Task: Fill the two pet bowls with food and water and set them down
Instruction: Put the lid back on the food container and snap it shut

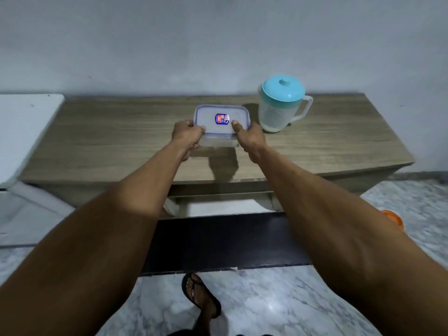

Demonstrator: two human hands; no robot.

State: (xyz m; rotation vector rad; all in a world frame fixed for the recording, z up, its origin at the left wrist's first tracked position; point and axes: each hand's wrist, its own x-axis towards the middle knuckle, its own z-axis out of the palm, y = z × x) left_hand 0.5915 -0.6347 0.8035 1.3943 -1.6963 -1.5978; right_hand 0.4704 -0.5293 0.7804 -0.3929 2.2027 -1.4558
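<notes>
A clear rectangular food container with a blue-rimmed lid and a blue and red sticker sits in the middle of the low wooden cabinet top. My left hand grips its near left corner, thumb on the lid. My right hand grips its near right corner, thumb pressed on the lid. A translucent water pitcher with a teal lid stands just right of the container, handle pointing right. An orange bowl peeks out on the floor at the right, partly hidden by my right forearm.
A white appliance stands against the cabinet's left end. A drawer below the top is pulled partly out, with a dark panel beneath it. My sandalled foot is on the marble floor. A grey wall backs the cabinet.
</notes>
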